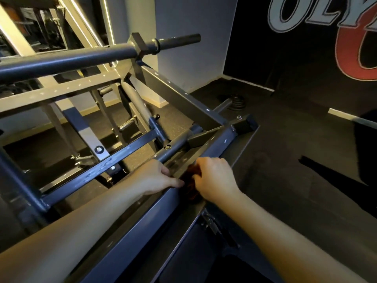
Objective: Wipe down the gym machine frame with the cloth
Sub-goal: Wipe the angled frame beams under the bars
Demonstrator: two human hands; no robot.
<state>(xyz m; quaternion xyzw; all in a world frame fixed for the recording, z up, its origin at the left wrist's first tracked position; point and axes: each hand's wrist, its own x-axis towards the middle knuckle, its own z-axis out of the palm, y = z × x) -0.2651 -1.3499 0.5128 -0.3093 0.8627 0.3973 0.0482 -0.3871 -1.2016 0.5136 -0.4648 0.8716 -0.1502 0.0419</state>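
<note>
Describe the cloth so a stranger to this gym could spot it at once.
On the gym machine frame, find the long dark beam running diagonally through the foreground. Where both hands meet on it, the cloth is bunched in the right hand, beside the left hand. It is the only soft, reddish-brown thing among painted metal.

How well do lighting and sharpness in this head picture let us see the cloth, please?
Head view: dim warm light from the left brightens the frame, while the floor at right goes nearly black; the dark cloth lies in shadow between left hand and right hand, its edges hard to read; wide-angle distortion bows the bar; everything looks slightly soft.
</note>
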